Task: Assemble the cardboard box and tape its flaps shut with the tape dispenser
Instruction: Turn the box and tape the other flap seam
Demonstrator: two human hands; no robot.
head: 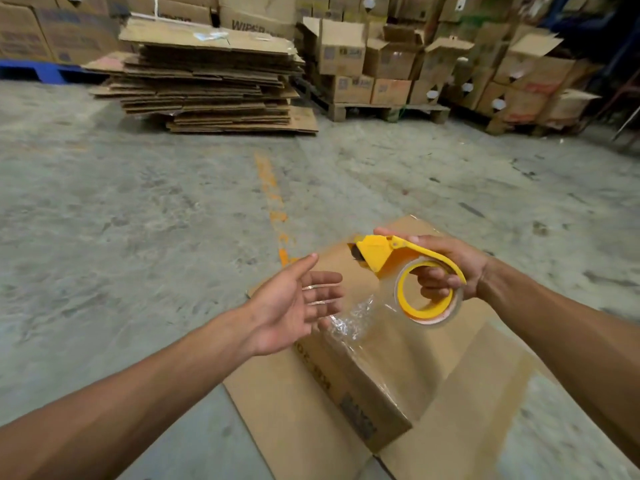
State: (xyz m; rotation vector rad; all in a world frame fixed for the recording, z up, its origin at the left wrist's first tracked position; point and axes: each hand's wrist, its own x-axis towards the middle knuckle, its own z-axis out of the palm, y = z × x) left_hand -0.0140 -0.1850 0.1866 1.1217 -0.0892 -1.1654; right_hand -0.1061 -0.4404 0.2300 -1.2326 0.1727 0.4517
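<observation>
A brown cardboard box stands on a flat cardboard sheet on the concrete floor, below my hands. My right hand grips a yellow tape dispenser holding a roll of clear tape, lifted above the box. A crumpled strand of clear tape hangs from the dispenser down toward the box top. My left hand is spread open, palm up, just left of the dispenser, its fingertips at or close to the loose tape.
A tall stack of flattened cardboard lies on the floor at the back. Pallets with stacked open boxes fill the back right. A faded orange line runs across the concrete floor toward the box.
</observation>
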